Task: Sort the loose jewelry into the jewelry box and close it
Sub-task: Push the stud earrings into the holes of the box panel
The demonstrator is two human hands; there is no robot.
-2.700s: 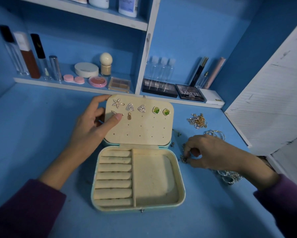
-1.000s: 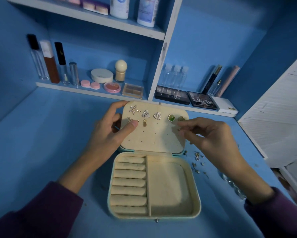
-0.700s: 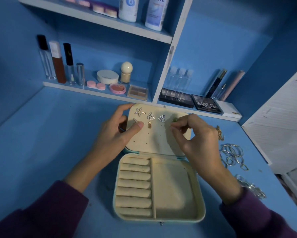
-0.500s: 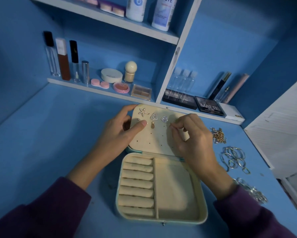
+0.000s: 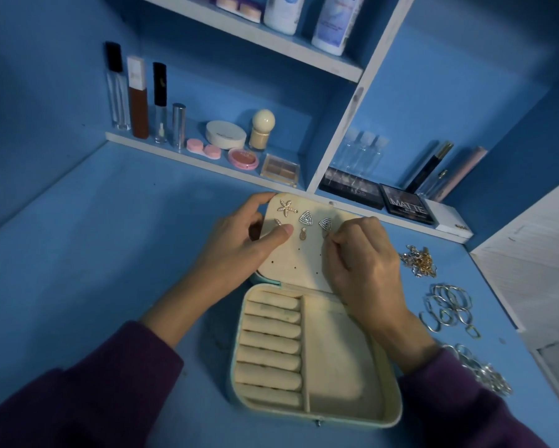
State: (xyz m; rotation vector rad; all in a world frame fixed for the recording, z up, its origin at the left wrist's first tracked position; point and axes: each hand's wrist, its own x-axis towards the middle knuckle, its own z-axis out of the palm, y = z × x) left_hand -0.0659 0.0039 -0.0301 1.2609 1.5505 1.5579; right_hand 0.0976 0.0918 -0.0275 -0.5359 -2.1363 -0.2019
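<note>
Lower shelf (image 5: 162, 149) holds tall tubes (image 5: 138, 101), a round compact (image 5: 225, 134) — and a MATTE palette (image 5: 405, 205).

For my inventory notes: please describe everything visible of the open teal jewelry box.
The cream-lined teal jewelry box lies open on the blue table. Its base holds ring rolls at left, an empty compartment at right. The perforated lid panel carries stud earrings. The left hand holds the lid's left edge; the right hand pinches a small earring against it.

The box (image 5: 336, 360) is cream inside and teal outside; its lid (image 5: 291, 263) is dotted with dark holes. The earrings (image 5: 305, 218) are silver and gold. The table (image 5: 110, 253) is blue, the sleeves (image 5: 94, 399) dark purple. The chains (image 5: 418, 261) mix gold and silver; the bangles (image 5: 446, 308) are silver.
</note>
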